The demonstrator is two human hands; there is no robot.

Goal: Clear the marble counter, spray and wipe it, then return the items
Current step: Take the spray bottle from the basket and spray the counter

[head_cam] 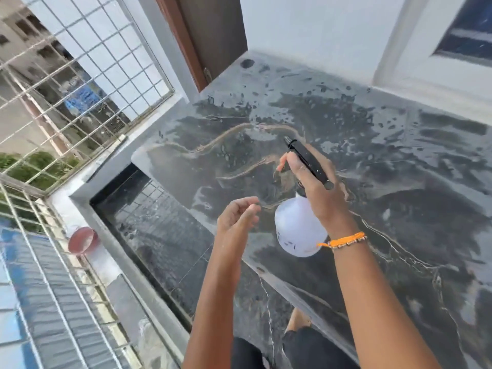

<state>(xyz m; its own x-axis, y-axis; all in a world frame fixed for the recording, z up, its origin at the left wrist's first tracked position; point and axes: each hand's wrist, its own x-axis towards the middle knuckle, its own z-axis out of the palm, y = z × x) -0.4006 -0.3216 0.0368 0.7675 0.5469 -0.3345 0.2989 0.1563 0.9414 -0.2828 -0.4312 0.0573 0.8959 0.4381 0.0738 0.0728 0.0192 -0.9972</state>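
Right hand wrapped around the black trigger head of the spray bottle, forefinger hooked at the trigger, nozzle aimed away over the desk. White body of the bottle hung below the fist, clear of the stone. Orange thread band tied at that wrist. Left hand just beside the bottle, empty, fingers loosely curled, touching nothing.

Under and beyond both hands, dark veined marble, wet in patches and beaded with drops toward the far wall. Nothing standing on the visible slab; open room on every side of the bottle. Near edge of the desk ran diagonally below the forearms, with dark floor dropping away to the left of it. Far edge met a white wall; a brown wooden shutter stood at the back corner, its lower end just above the stone. Farther left, a low ledge and a white metal grille, with a reddish bowl near the ledge.
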